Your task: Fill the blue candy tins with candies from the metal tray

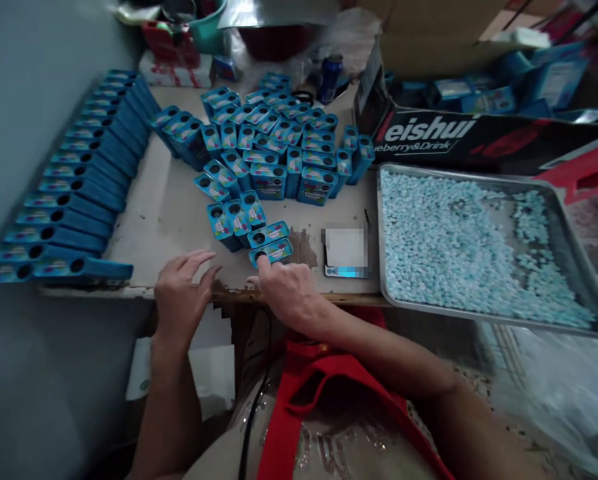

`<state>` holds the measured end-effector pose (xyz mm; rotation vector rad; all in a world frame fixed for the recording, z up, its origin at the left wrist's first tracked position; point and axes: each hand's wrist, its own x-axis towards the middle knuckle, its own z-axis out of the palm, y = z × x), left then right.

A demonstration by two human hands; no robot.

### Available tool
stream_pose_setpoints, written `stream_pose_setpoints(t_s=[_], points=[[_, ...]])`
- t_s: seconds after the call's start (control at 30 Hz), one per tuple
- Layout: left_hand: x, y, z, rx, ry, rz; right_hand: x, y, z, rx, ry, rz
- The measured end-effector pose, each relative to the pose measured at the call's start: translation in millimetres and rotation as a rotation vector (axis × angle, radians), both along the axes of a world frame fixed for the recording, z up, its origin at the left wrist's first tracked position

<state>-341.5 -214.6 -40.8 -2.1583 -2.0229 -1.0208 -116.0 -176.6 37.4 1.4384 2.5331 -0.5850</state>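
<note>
Beside the table's front edge, my left hand (pixel 181 293) is held with thumb and fingers apart and nothing between them. My right hand (pixel 296 293) is at a small blue candy box (pixel 277 251), its index finger on the dark round spot on the top and its thumb low at the near side. The other fingers are curled, and the box's lower part is hidden. A second blue box (pixel 273 232) stands right behind it. Three more boxes (pixel 236 217) stand together just beyond, to the left.
A long row of blue boxes (pixel 79 170) lines the left wall. More boxes (pixel 273 133) crowd the table's middle. On the right lies a metal tray (pixel 385 267) of pale blue candies (pixel 443 247), below a black carton (pixel 429 137) holding blue packs. A pixelated pale object (pixel 346 247) lies beside the tray.
</note>
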Motion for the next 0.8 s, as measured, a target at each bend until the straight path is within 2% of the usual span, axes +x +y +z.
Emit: stream_pose_setpoints(t_s=[0.1, 0.2, 0.33, 0.43, 0.53, 0.63, 0.73, 0.8], points=[[10, 0, 2.2, -0.009, -0.008, -0.054, 9, -1, -12.3, 0.021, 0.058, -0.058], [19, -3, -1.7, 0.008, 0.035, -0.085, 36, 4, -19.2, 0.112, 0.085, -0.167], [19, -8, -7.8, 0.050, 0.063, -0.115, 111, 26, -28.7, 0.263, 0.188, -0.206], [21, -8, -5.6, 0.065, 0.073, -0.133, 170, 51, -38.9, 0.367, 0.329, -0.089], [33, -1, 1.4, 0.074, 0.076, -0.139, 207, 75, -46.7, 0.369, 0.401, 0.031], [51, 8, 7.5, 0.053, 0.083, -0.175, 226, 93, -48.2, 0.322, 0.491, 0.041], [65, 13, 9.4, 0.010, 0.097, -0.223, 249, 104, -45.3, 0.287, 0.667, -0.006], [68, 14, 8.7, -0.019, 0.111, -0.241, 272, 111, -45.1, 0.304, 0.720, -0.133]])
